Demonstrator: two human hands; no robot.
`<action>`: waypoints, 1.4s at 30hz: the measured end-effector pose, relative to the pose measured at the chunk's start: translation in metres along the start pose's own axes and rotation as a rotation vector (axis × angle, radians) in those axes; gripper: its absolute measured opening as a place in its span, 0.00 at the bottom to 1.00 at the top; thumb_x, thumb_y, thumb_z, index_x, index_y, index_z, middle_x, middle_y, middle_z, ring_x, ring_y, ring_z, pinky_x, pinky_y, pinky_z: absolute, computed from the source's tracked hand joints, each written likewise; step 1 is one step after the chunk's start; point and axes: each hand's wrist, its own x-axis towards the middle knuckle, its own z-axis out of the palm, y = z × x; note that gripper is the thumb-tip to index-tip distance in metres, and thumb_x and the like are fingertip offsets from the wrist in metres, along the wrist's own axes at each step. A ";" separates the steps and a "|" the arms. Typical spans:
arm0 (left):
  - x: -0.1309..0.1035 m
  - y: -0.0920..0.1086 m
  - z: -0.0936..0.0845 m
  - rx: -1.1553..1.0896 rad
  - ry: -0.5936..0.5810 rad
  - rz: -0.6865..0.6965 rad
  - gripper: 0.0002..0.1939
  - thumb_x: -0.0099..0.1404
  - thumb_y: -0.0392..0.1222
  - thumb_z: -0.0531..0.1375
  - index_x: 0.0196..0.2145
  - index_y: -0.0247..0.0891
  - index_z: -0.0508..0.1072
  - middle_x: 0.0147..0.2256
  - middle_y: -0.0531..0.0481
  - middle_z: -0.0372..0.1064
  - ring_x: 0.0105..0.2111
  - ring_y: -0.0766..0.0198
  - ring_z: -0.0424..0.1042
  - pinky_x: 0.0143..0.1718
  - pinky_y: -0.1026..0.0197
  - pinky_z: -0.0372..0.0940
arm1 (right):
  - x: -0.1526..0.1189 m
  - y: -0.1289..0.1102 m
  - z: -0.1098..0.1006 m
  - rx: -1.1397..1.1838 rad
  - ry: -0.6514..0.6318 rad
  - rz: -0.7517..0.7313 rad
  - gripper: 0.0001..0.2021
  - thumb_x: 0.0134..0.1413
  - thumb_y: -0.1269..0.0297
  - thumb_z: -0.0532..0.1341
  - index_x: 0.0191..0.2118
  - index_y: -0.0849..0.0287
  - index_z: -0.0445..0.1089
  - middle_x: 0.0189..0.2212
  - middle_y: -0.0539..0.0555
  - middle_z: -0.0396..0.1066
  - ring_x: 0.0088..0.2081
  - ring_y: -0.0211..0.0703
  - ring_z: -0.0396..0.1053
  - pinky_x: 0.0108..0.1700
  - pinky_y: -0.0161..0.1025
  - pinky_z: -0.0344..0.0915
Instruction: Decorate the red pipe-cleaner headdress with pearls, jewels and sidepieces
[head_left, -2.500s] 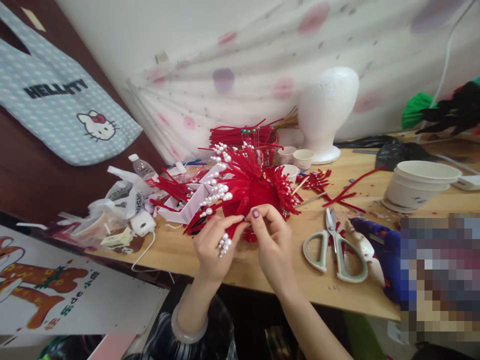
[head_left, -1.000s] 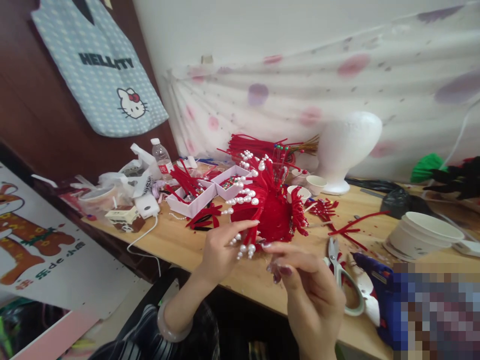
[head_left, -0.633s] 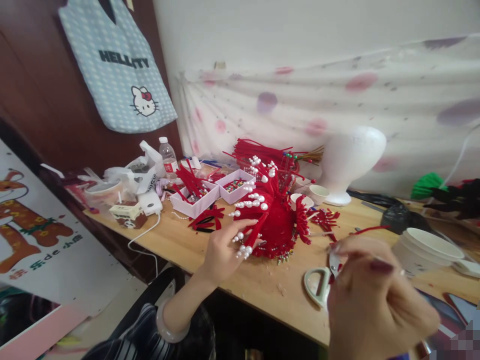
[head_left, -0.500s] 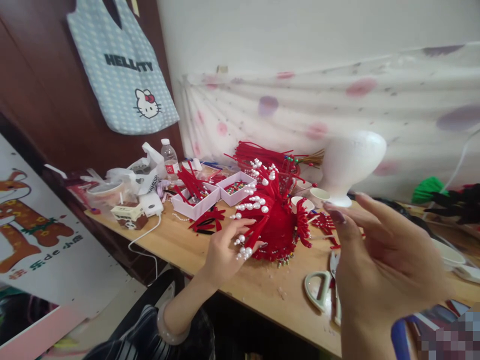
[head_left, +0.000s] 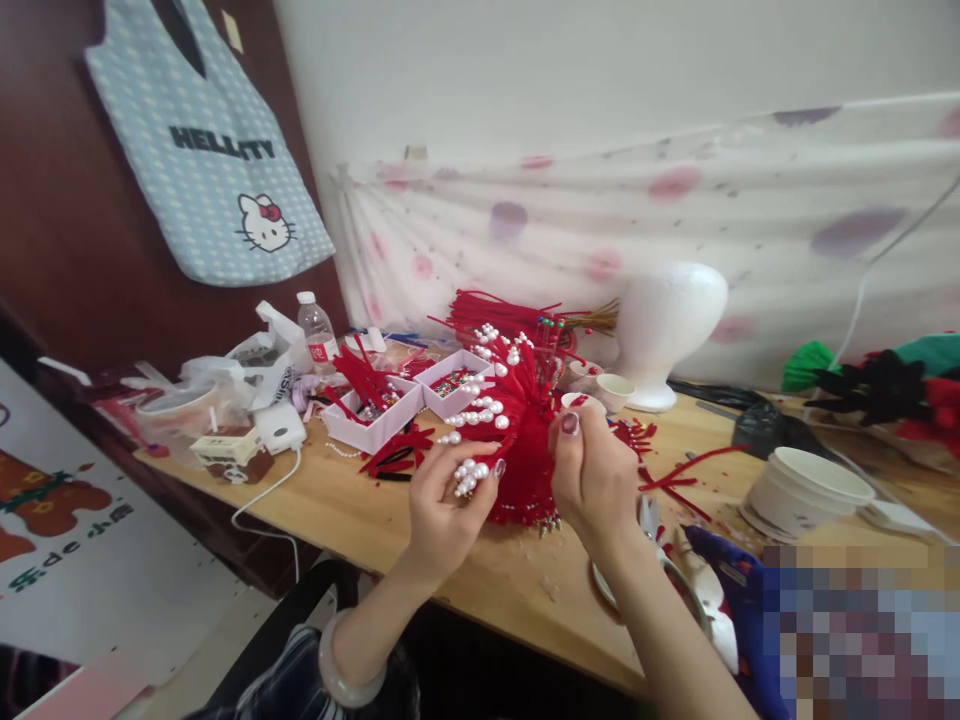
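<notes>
A red fuzzy decorative piece [head_left: 525,470], shaped like a headdress, sits at the middle of the table, edged at the bottom with small coloured beads. White pearl sprays [head_left: 480,410] fan out on its left side. My left hand [head_left: 450,500] is closed around a lower pearl-tipped red strand, with pearls showing between thumb and fingers. My right hand [head_left: 600,470] is closed against the piece's right side and covers part of it. What its fingers grip is hidden. Scissors [head_left: 649,515] lie beneath my right forearm, partly covered.
Behind the piece stand a white foam head [head_left: 667,330] and small paper cups [head_left: 615,390]. Two bead boxes [head_left: 375,425] lie to the left, near a bottle [head_left: 316,335]. A white tub [head_left: 806,495] and a blue glue gun [head_left: 739,590] are on the right.
My right hand has moved left and inward from the near right to the red piece, and its fingers have closed. My left hand stays at the pearl strand. The view has shifted right.
</notes>
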 end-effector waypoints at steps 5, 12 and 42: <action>-0.003 -0.006 0.007 -0.017 0.029 -0.093 0.10 0.60 0.35 0.63 0.41 0.40 0.76 0.38 0.48 0.76 0.38 0.61 0.77 0.41 0.59 0.73 | -0.006 -0.001 0.010 0.072 -0.065 0.128 0.11 0.61 0.70 0.48 0.46 0.59 0.62 0.25 0.50 0.69 0.24 0.40 0.66 0.29 0.35 0.60; 0.009 -0.012 0.007 0.002 0.128 -0.134 0.07 0.59 0.41 0.67 0.34 0.36 0.77 0.34 0.47 0.78 0.35 0.59 0.78 0.40 0.58 0.74 | -0.019 0.007 0.014 -0.009 -0.309 0.071 0.08 0.55 0.69 0.47 0.36 0.59 0.62 0.29 0.55 0.67 0.26 0.42 0.65 0.28 0.37 0.56; 0.033 -0.013 0.010 0.440 0.075 0.168 0.11 0.58 0.43 0.68 0.35 0.38 0.71 0.31 0.50 0.76 0.30 0.59 0.78 0.37 0.57 0.74 | -0.016 0.011 0.021 -0.232 -0.484 0.075 0.11 0.67 0.57 0.57 0.41 0.60 0.69 0.38 0.56 0.70 0.36 0.42 0.71 0.27 0.36 0.53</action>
